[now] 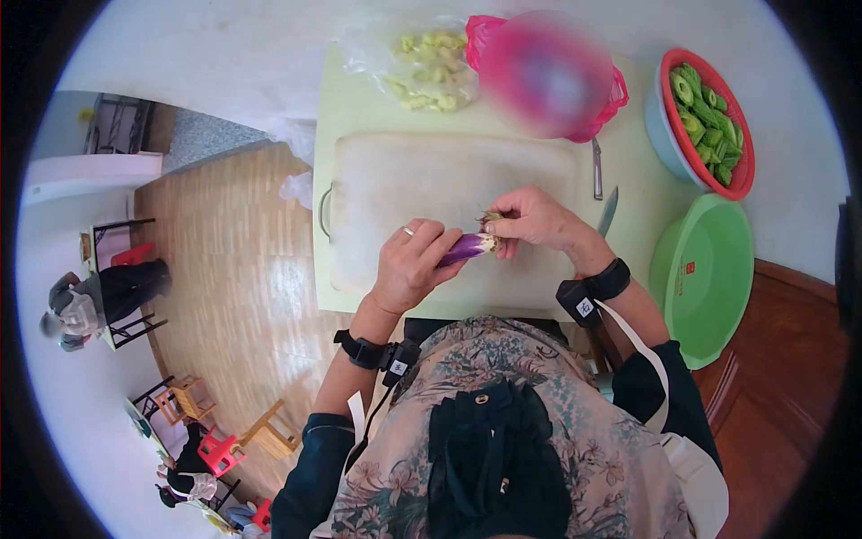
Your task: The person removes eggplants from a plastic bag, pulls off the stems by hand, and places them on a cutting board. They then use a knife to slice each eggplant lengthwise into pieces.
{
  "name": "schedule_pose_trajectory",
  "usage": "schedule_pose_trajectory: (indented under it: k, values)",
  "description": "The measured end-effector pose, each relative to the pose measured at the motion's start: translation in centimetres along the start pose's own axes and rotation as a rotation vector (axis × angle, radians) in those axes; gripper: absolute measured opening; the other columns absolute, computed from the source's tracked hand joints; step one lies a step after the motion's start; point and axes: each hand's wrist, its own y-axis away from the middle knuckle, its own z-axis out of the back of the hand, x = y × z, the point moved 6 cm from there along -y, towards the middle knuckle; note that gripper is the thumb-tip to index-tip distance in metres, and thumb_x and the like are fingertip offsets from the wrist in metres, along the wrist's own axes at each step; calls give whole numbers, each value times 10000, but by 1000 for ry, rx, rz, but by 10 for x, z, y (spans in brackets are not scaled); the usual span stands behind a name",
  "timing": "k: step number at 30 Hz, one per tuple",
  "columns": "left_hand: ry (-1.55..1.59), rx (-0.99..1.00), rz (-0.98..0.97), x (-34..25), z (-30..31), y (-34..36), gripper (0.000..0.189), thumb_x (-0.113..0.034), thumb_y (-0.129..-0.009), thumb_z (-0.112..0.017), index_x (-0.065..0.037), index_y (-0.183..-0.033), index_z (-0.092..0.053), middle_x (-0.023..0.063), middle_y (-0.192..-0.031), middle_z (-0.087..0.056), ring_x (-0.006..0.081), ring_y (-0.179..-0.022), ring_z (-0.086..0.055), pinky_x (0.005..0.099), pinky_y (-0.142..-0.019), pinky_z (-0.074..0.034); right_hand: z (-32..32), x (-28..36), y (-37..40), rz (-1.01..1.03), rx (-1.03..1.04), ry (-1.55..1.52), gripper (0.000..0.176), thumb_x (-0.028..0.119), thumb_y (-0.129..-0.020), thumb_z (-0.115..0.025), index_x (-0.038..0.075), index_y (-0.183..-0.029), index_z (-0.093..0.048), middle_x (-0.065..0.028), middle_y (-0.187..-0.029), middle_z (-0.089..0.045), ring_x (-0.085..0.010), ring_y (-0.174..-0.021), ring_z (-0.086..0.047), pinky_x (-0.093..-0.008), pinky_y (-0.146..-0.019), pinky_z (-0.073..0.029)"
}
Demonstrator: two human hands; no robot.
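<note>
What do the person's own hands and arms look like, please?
The left hand wears a silvery ring. Each wrist has a black strap carrying a black box with a white, marked label. Dark teal sleeves end near the elbows.

The eggplant (pixel 463 250) is over the cutting board (pixel 404 184), with the basin (pixel 714 278) further right.

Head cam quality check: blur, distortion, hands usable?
Head view: soft round blur over the pink bag, contents unreadable; head view: fisheye look, dark curved borders; head view: left hand, right hand and eggplant reasonably sharp.
</note>
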Motion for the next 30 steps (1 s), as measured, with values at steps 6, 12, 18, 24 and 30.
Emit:
schedule_pose_trajectory:
  k: [6,12,18,24,30]
  values:
    - [-27,-79,-10,2,1,9,427,-100,-587,-800,-69,-971,-616,77,-858,-567,253,-755,-588,344,-630,-497,-6,-3,-4,-23,-60,-37,177,121,-865,-574,-47,-852,-629,-83,-699,-632,-140,-569,-633,-256,-506,-530]
    - [525,-208,461,40,-5,24,397,-139,-743,-749,-16,-1074,-567,113,-935,-603,251,-846,-621,352,-687,-528,-5,-12,-13,-10,-106,-259,185,120,-862,-568,-45,-923,-626,-78,-739,-634,-141,-591,-631,-247,-517,-522]
    - [1582,-332,897,62,-29,40,370,-315,-963,-475,15,-1128,-512,148,-963,-617,298,-963,-637,374,-719,-582,12,-30,-26,-59,-214,-134,233,80,-835,-536,-29,-1030,-599,-73,-909,-621,-140,-724,-627,-250,-569,-511]
    - [1816,-366,924,63,-39,46,387,-342,-968,-453,12,-1108,-522,171,-990,-620,302,-962,-633,368,-694,-579,21,-29,-34,-47,-284,-153,260,72,-830,-523,-14,-1061,-604,-68,-978,-604,-159,-845,-620,-275,-642,-507]
    - [1668,-266,990,61,-43,50,401,-273,-947,-508,-9,-1246,-469,162,-998,-624,268,-888,-647,361,-711,-571,4,4,-40,65,-242,-180,229,125,-862,-588,1,-1054,-609,-58,-963,-613,-133,-821,-611,-254,-637,-488]
